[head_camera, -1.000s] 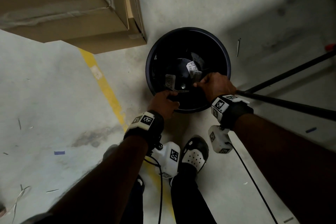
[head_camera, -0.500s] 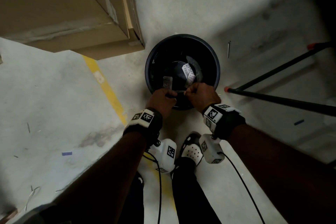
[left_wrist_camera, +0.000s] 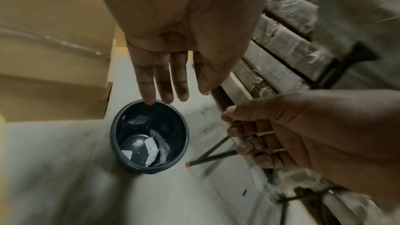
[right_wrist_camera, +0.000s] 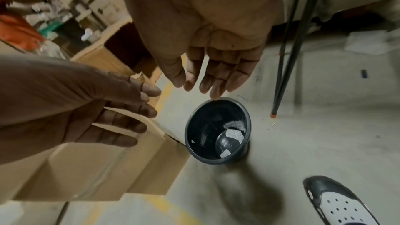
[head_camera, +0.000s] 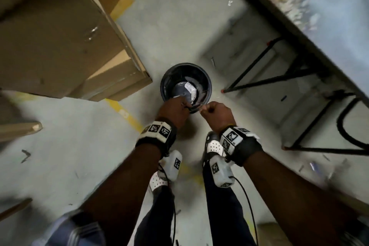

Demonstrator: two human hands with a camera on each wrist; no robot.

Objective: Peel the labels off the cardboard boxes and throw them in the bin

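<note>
A dark round bin (head_camera: 185, 64) stands on the concrete floor, and white peeled labels (head_camera: 190, 90) lie at its bottom. They also show in the left wrist view as labels (left_wrist_camera: 151, 150) in the bin (left_wrist_camera: 138, 168), and in the right wrist view as labels (right_wrist_camera: 233, 133) in the bin (right_wrist_camera: 216, 162). My left hand (head_camera: 175, 110) hovers over the near rim, its fingers (left_wrist_camera: 164, 78) straight and empty. My right hand (head_camera: 216, 113) hangs beside it with loosely curled fingers (right_wrist_camera: 216, 74) holding nothing. Large cardboard boxes (head_camera: 60, 36) stand left of the bin.
A folding table (head_camera: 319, 16) with black legs (head_camera: 259, 62) stands to the right, one orange-tipped foot close to the bin. A yellow floor line (head_camera: 127, 118) runs under the boxes. My white perforated shoes (head_camera: 214, 146) stand just short of the bin.
My hands were pinched together low over the bin; now they are apart, empty and higher above it. The head view has risen and takes in more of the boxes and the table.
</note>
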